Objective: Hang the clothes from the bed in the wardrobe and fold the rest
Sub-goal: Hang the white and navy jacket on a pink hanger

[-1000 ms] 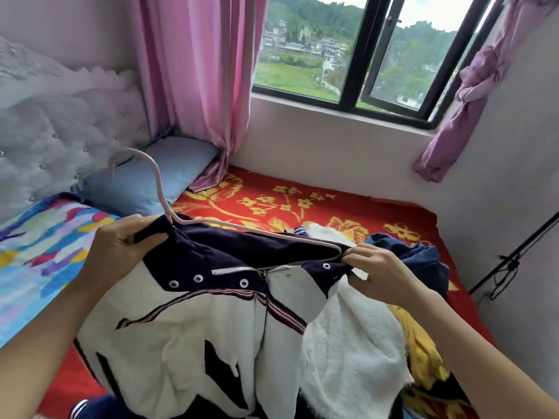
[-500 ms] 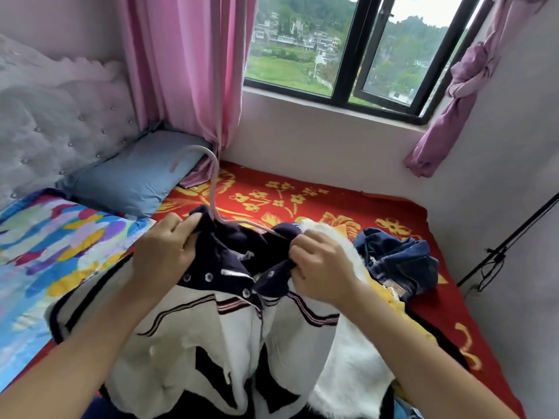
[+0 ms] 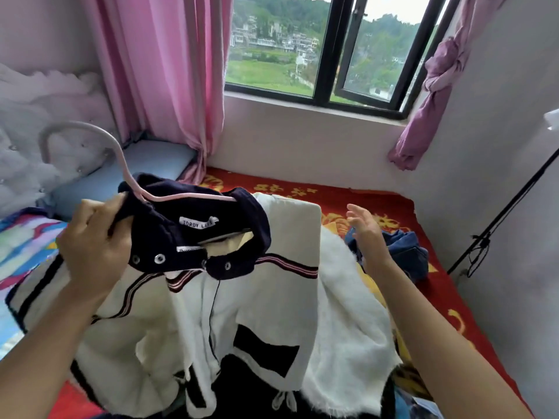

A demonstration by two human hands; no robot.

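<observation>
The bed (image 3: 378, 204), spread with a red blanket patterned in yellow flowers, sits under a black-framed window (image 3: 302, 55), with a pink curtain (image 3: 166, 71) at its head end. Above the middle of the bed the left hand (image 3: 93, 252) grips the dark ribbed collar of a white knit jacket (image 3: 266, 297), right where a thin pink hanger (image 3: 72, 124) curves up out of it. The right hand (image 3: 363, 234) hovers beside the jacket, fingers spread, holding nothing. A fluffy white garment (image 3: 348, 313) and crumpled denim (image 3: 405, 252) lie on the bed.
</observation>
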